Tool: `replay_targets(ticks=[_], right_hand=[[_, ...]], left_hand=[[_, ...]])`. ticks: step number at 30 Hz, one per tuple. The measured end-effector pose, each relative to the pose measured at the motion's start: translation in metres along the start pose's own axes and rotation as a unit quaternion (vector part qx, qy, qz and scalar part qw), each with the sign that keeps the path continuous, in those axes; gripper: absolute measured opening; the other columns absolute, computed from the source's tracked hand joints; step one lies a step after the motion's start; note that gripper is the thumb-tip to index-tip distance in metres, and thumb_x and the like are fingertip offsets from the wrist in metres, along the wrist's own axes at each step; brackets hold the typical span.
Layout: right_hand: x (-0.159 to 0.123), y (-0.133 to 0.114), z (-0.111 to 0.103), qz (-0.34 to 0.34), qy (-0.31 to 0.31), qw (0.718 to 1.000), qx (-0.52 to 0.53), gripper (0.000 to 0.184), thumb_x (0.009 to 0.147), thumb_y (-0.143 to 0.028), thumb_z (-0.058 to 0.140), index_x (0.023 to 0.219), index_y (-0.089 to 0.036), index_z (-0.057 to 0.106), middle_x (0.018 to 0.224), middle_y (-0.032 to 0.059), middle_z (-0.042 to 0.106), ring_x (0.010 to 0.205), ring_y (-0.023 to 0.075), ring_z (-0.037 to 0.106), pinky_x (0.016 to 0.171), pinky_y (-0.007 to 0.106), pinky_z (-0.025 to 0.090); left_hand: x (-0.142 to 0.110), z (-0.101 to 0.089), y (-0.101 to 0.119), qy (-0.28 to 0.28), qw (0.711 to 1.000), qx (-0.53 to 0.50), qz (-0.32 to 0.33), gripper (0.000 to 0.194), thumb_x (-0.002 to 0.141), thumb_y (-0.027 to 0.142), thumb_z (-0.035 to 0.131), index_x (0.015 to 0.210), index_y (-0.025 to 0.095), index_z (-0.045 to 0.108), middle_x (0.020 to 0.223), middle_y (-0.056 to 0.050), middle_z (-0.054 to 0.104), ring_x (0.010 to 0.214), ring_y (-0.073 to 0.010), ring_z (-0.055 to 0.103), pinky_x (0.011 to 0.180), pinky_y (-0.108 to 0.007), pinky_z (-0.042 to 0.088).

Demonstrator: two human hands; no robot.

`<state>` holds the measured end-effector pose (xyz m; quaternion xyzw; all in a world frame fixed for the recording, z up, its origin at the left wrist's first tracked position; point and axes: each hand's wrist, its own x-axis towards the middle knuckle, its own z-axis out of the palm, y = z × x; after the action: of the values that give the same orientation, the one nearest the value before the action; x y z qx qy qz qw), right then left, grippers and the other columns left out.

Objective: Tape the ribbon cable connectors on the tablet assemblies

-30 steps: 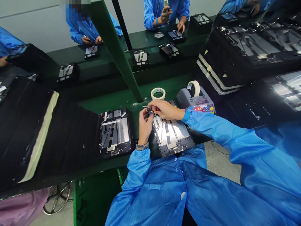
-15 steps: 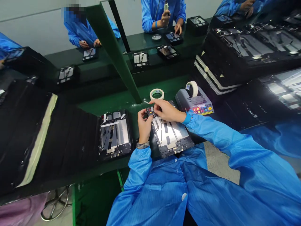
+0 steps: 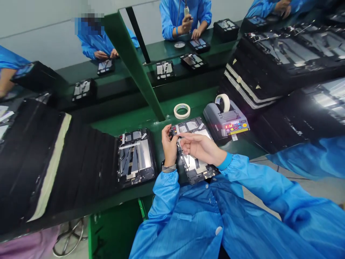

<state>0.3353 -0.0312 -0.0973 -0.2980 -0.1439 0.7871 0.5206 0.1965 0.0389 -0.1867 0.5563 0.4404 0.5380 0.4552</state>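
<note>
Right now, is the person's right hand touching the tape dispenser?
No, the right hand is over the tablet, apart from the tape dispenser.

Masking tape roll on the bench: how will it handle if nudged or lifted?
The masking tape roll lies flat on its side on the green bench, so a push probably slides rather than rolls it. On edge it would likely roll. Its thin ring looks light and fairly stiff.

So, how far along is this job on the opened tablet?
Done: white tape strips sit on the opened tablet. In hand: the left hand holds a small circuit board at its corner. Remaining, apparently: the second tablet waiting alongside.
</note>
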Motion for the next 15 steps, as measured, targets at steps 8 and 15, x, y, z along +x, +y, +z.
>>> replay_targets(ticks=[8,15], right_hand=[[0.0124,0.0005,-0.0121,0.017,0.001,1.000,0.016,0.023,0.095,-0.017,0.057,0.113,-0.010,0.071,0.084,0.0056,0.072,0.069,0.0149,0.062,0.064,0.028,0.046],[0.0131,-0.0015,-0.0121,0.028,0.008,0.999,0.023,0.022,0.096,-0.019,0.057,0.108,-0.008,0.072,0.083,0.0066,0.072,0.068,0.0150,0.062,0.064,0.028,0.045]], left_hand=[[0.0017,-0.0025,-0.0013,-0.014,1.000,0.017,0.018,0.036,0.086,0.016,0.060,0.121,0.024,0.066,0.130,-0.006,0.067,0.126,-0.0219,0.062,0.115,-0.039,0.047],[0.0021,-0.0052,-0.0056,-0.022,0.999,0.043,0.021,0.027,0.088,0.015,0.059,0.111,0.026,0.070,0.134,-0.007,0.066,0.135,-0.0239,0.057,0.119,-0.043,0.042]])
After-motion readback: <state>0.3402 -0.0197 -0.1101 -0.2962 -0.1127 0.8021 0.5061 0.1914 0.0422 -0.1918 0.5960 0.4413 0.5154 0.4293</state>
